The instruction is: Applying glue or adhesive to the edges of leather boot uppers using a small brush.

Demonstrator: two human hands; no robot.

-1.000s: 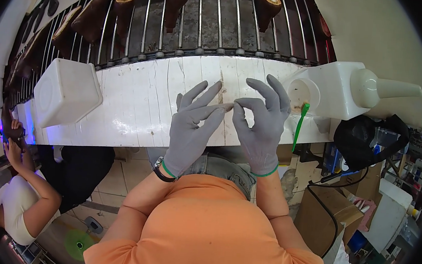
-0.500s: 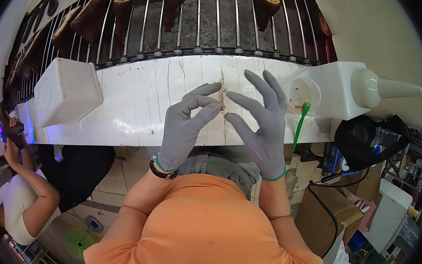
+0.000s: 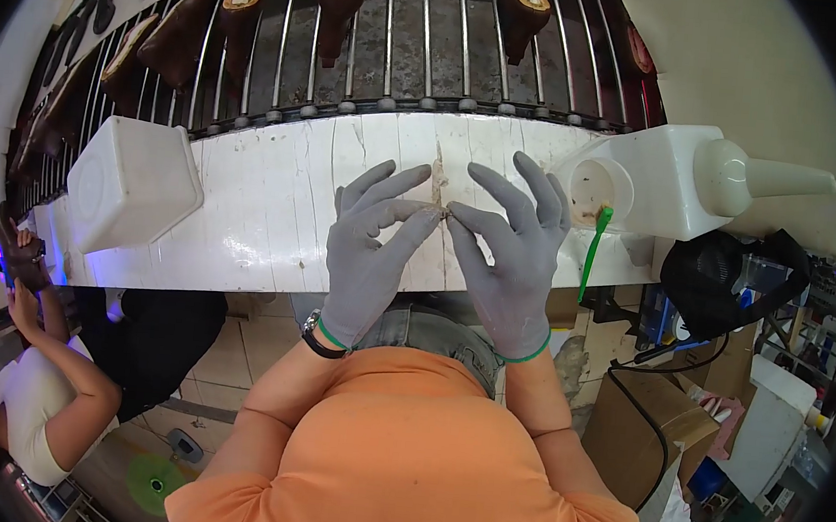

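- One co-worker (image 3: pixel 58 399) sits at far left, hands on a dark brown shoe piece (image 3: pixel 23 251).
- Next along, a white square tub (image 3: pixel 134 185) stands on the white table (image 3: pixel 255 197); beyond it, brown boots (image 3: pixel 335 10) rest on a rack of metal bars (image 3: pixel 426 38).
- Near the middle I have the left hand (image 3: pixel 367 252), gloved in grey, thumb and forefinger pinched on a tiny brownish bit (image 3: pixel 444 214), other fingers lifted clear. The bit is above the table, between the hands, and too small for me to name from here.
- The right hand (image 3: pixel 516 255), gloved alike, brings its thumb and forefinger tips to that same spot; I cannot tell whether they grip.
- I judge the step in hand to be fine two-handed fingertip work; the next move calls for light, precise thumb-and-forefinger control.
- To the right, a green-handled tool (image 3: pixel 594 252) leans at a round cup (image 3: pixel 604 183) beside a white bottle (image 3: pixel 679 179).
- Farther right I see a black mesh bag (image 3: pixel 705 276).
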